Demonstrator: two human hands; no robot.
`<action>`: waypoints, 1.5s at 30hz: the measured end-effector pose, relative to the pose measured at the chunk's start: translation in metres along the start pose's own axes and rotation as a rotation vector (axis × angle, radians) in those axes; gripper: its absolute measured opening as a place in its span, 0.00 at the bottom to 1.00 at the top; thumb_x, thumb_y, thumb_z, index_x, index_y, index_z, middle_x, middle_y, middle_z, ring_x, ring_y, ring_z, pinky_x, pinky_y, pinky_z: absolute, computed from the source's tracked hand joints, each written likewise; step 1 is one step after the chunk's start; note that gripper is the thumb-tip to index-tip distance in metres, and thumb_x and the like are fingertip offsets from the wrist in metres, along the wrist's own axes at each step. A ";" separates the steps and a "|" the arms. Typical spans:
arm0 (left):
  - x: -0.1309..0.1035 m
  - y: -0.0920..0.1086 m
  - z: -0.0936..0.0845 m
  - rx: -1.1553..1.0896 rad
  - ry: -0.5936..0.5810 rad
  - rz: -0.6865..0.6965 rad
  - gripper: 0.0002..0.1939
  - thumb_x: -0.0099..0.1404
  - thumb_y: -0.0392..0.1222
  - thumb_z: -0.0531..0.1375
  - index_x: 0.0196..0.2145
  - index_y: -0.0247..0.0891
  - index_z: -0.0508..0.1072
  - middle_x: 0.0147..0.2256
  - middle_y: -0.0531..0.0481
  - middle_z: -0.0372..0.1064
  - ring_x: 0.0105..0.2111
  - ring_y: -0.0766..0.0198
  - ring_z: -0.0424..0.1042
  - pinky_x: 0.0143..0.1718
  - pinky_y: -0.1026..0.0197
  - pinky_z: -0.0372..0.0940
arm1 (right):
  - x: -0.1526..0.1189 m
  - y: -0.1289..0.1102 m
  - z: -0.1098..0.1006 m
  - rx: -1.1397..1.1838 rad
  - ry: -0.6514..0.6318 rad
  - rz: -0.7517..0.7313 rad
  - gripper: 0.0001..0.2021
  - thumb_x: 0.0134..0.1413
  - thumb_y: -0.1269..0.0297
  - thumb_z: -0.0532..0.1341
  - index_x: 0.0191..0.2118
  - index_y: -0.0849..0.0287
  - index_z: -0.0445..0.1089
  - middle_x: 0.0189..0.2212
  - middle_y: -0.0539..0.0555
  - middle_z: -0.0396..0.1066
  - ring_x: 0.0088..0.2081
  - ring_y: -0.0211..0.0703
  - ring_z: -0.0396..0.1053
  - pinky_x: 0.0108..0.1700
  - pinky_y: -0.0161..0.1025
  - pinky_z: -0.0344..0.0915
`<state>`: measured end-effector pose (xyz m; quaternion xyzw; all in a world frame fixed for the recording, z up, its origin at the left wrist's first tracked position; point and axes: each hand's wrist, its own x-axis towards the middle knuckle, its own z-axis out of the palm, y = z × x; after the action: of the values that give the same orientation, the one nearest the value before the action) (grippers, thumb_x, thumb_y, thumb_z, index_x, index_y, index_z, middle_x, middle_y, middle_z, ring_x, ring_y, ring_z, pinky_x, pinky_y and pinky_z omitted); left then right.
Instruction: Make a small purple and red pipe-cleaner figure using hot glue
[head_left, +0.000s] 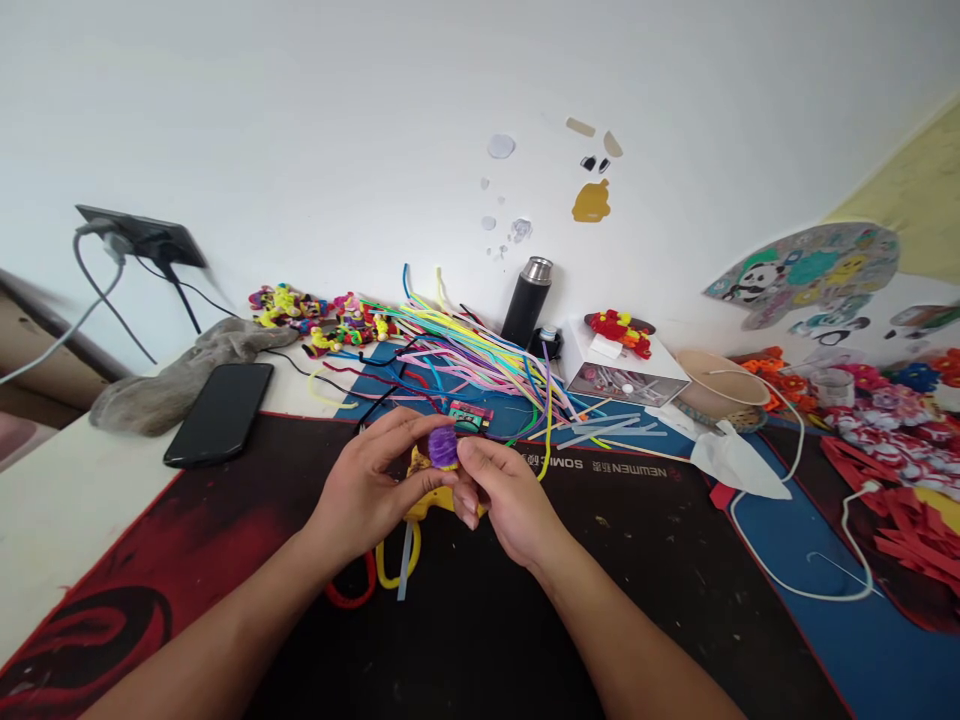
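Note:
A small purple fuzzy coil [443, 447], apparently of wound pipe cleaner with a bit of yellow at its lower edge, is held up between both hands. My left hand [358, 488] grips it from the left, forefinger above and thumb below. From the right, my right hand [517, 500] pinches its edge with the thumb; the fingers behind are partly hidden. Beneath my hands lies a yellow object [431, 503], mostly covered. A translucent strip [405, 565] crosses a yellow loop [384, 572] near it, and a red loop [352, 600] sits by my left wrist.
Behind my hands spreads a heap of colourful pipe cleaners [480, 360]. A black flask [528, 300] and a white box [626, 370] stand by the wall. Left are a phone [219, 415] and small fuzzy figures [349, 325]; right, a white cable [802, 592] and red strips [911, 540].

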<state>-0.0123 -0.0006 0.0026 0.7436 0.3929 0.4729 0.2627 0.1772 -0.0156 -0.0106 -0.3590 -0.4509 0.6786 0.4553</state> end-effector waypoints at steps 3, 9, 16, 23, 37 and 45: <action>0.000 0.000 0.001 -0.014 -0.010 -0.023 0.23 0.68 0.58 0.71 0.56 0.47 0.84 0.43 0.45 0.80 0.40 0.54 0.77 0.42 0.58 0.72 | 0.000 -0.002 0.001 0.010 0.006 0.001 0.26 0.62 0.38 0.71 0.31 0.56 0.70 0.16 0.41 0.61 0.17 0.33 0.58 0.24 0.35 0.54; -0.002 -0.002 0.003 -0.041 -0.078 -0.072 0.32 0.70 0.58 0.70 0.68 0.50 0.74 0.50 0.44 0.78 0.43 0.53 0.76 0.48 0.53 0.72 | 0.002 -0.003 -0.001 0.044 0.082 0.018 0.25 0.56 0.39 0.75 0.36 0.57 0.73 0.16 0.39 0.60 0.17 0.32 0.56 0.24 0.35 0.52; -0.002 -0.004 0.003 -0.070 -0.046 -0.081 0.25 0.70 0.52 0.71 0.62 0.46 0.78 0.49 0.45 0.79 0.39 0.56 0.76 0.44 0.56 0.72 | 0.001 -0.001 -0.002 0.058 0.063 0.034 0.23 0.58 0.42 0.75 0.38 0.57 0.73 0.16 0.39 0.60 0.17 0.32 0.57 0.25 0.35 0.52; -0.002 -0.002 0.004 -0.094 0.007 -0.100 0.21 0.69 0.49 0.72 0.58 0.47 0.82 0.46 0.47 0.80 0.37 0.58 0.76 0.42 0.58 0.71 | 0.000 -0.003 0.000 0.056 0.039 0.033 0.24 0.60 0.39 0.72 0.33 0.56 0.68 0.17 0.40 0.61 0.17 0.33 0.58 0.25 0.36 0.54; -0.004 -0.004 0.004 -0.009 0.000 -0.022 0.22 0.72 0.47 0.70 0.61 0.46 0.78 0.44 0.51 0.79 0.35 0.62 0.75 0.40 0.61 0.73 | 0.001 0.000 -0.002 0.102 0.022 0.047 0.24 0.59 0.41 0.74 0.32 0.56 0.68 0.17 0.40 0.60 0.17 0.32 0.57 0.25 0.34 0.54; -0.004 -0.007 0.003 -0.002 0.012 0.018 0.23 0.72 0.45 0.70 0.62 0.45 0.77 0.47 0.49 0.80 0.36 0.62 0.76 0.41 0.61 0.74 | 0.001 -0.001 -0.001 0.140 0.004 0.029 0.27 0.61 0.39 0.72 0.29 0.56 0.65 0.17 0.41 0.61 0.17 0.32 0.57 0.24 0.35 0.54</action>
<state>-0.0130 0.0000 -0.0057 0.7441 0.3872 0.4800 0.2568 0.1779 -0.0144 -0.0098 -0.3342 -0.3963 0.7142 0.4703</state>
